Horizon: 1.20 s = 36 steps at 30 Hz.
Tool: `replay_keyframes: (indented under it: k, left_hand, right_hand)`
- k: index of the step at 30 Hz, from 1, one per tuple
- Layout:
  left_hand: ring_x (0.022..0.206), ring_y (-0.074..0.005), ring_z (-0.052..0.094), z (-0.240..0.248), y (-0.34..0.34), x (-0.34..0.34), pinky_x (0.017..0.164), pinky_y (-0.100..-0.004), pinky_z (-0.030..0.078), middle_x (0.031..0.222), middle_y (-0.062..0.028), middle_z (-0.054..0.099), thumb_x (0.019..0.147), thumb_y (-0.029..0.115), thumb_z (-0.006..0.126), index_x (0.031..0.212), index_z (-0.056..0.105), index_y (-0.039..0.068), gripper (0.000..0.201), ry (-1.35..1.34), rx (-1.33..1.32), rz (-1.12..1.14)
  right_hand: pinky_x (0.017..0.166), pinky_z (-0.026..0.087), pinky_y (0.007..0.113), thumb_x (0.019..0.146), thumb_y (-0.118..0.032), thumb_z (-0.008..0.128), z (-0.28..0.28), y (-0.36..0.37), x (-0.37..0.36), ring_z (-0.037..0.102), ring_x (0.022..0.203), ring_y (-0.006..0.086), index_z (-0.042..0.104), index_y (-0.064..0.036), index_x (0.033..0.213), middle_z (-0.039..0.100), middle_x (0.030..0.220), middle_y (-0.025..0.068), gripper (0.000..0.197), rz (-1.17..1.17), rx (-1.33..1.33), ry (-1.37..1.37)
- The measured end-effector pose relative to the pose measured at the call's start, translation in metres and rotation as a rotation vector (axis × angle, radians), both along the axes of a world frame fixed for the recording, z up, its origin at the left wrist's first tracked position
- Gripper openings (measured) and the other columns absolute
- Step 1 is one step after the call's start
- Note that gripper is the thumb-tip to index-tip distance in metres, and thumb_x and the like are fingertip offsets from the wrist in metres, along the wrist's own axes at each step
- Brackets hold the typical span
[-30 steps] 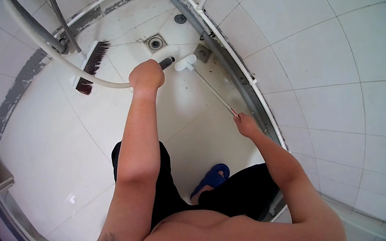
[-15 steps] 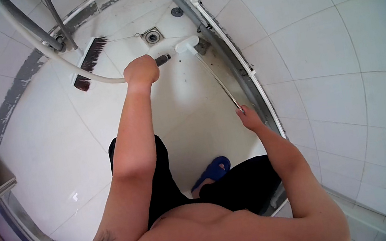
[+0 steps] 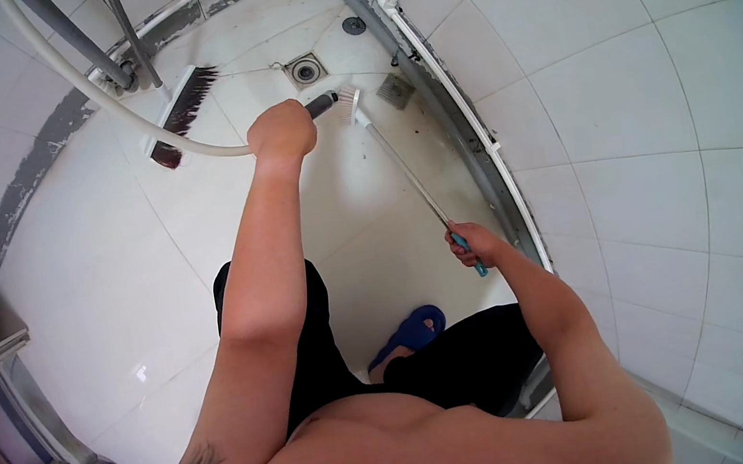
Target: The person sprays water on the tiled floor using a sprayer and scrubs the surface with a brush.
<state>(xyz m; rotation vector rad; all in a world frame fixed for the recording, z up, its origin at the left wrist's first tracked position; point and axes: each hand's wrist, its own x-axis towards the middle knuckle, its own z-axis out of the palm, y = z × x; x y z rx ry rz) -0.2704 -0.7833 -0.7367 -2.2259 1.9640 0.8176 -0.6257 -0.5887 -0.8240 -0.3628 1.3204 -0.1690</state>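
Observation:
My left hand (image 3: 281, 130) is closed around the end of a pale hose (image 3: 103, 104), its dark nozzle (image 3: 322, 104) pointing right. In my right hand (image 3: 477, 242) is the teal grip of a long-handled scrub brush (image 3: 407, 168). The brush's white head is raised toward the nozzle's tip, bristles facing it; whether they touch I cannot tell. No water stream can be made out.
A broom (image 3: 185, 111) with dark bristles rests on the tiled floor at the far left. Beyond the nozzle are a floor drain (image 3: 305, 70) and a square grey cover (image 3: 394, 90). A grey pipe (image 3: 465, 144) runs along the right wall. Blue slippers (image 3: 411, 331) are underfoot.
The brush head has turned from lying flat to on edge, bristles toward the nozzle. My right hand has come nearer and slightly left, now showing the teal grip.

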Motion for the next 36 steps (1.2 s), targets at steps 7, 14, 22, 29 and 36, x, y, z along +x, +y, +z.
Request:
replay_keyframes:
  k: [7, 14, 22, 29, 36]
  left_hand:
    - [0.092, -0.0283, 0.064, 0.0, -0.001, 0.002, 0.075, -0.04, 0.052, 0.098, -0.0106, 0.067, 0.084, 0.022, 0.054, 0.101, 0.065, 0.011, 0.023, -0.022, 0.015, -0.019]
    - [0.093, -0.0274, 0.064, -0.002, -0.003, -0.002, 0.075, -0.0401, 0.052, 0.098, -0.0098, 0.067, 0.085, 0.021, 0.054, 0.102, 0.064, 0.012, 0.022, 0.001, -0.024, -0.002]
    - [0.09, -0.0279, 0.064, -0.006, -0.004, 0.0, 0.073, -0.0408, 0.052, 0.094, -0.0087, 0.067, 0.085, 0.023, 0.055, 0.1, 0.064, 0.012, 0.02, 0.042, -0.084, -0.015]
    - [0.088, -0.0279, 0.064, -0.009, -0.003, 0.002, 0.072, -0.0412, 0.051, 0.092, -0.0089, 0.067, 0.086, 0.025, 0.055, 0.1, 0.064, 0.014, 0.02, 0.054, -0.135, -0.002]
    - [0.09, -0.0277, 0.065, 0.009, -0.001, 0.008, 0.073, -0.0383, 0.052, 0.095, -0.0108, 0.067, 0.08, 0.011, 0.052, 0.101, 0.063, 0.009, 0.024, 0.132, -0.158, -0.035]
  right_hand:
    - [0.037, 0.021, 0.025, 0.096, -0.046, 0.036, 0.011, -0.007, 0.004, 0.025, 0.038, 0.0089, 0.044, -0.012, 0.077, 0.032, 0.052, -0.0026, 0.039, -0.029, -0.034, -0.026]
    - [0.036, 0.021, 0.025, 0.096, -0.048, 0.037, 0.009, -0.006, -0.004, 0.024, 0.037, 0.0086, 0.045, -0.0126, 0.078, 0.03, 0.05, -0.0025, 0.041, -0.042, -0.001, -0.083]
    - [0.034, 0.02, 0.025, 0.096, -0.046, 0.038, 0.012, -0.007, -0.005, 0.024, 0.035, 0.0087, 0.044, -0.0125, 0.074, 0.03, 0.048, -0.0026, 0.04, -0.055, 0.027, -0.184]
    - [0.033, 0.021, 0.026, 0.091, -0.027, 0.049, 0.005, -0.007, -0.01, 0.027, 0.034, 0.0087, 0.043, -0.0136, 0.073, 0.03, 0.047, -0.003, 0.023, 0.004, -0.013, -0.171]
    - [0.033, 0.021, 0.026, 0.088, -0.021, 0.051, 0.012, -0.011, -0.006, 0.027, 0.034, 0.0086, 0.043, -0.0133, 0.077, 0.03, 0.047, -0.003, 0.016, -0.005, -0.006, -0.138]
